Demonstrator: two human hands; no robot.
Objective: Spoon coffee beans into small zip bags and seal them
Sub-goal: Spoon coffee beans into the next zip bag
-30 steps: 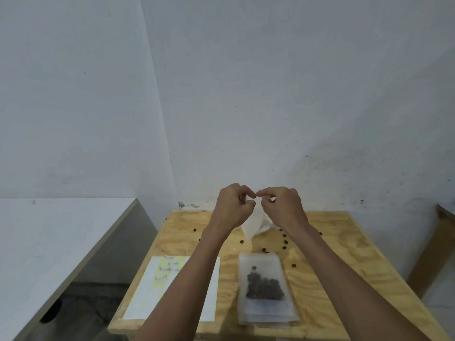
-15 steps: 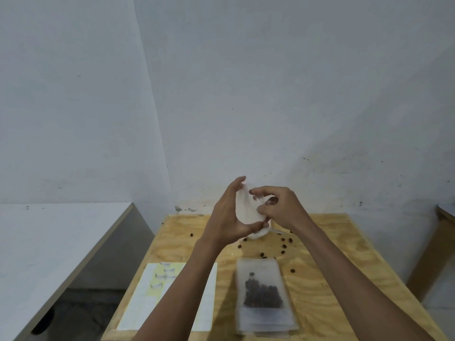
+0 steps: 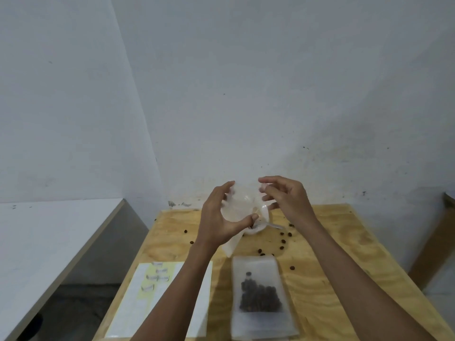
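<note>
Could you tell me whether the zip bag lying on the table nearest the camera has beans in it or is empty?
It has beans in it: the zip bag lies flat on the table, with a dark cluster of beans showing through the plastic.

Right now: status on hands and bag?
Left hand grips empty bag, mouth spread. Right hand open at the rim. Filled bag lies on table; loose beans scattered.

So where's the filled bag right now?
The filled bag lies flat on the table's near edge, right of the paper sheet.

Plywood table (image 3: 344, 279): filled zip bag (image 3: 261, 296), paper sheet (image 3: 138, 313), bowl (image 3: 258, 226), loose beans (image 3: 283, 241).
</note>
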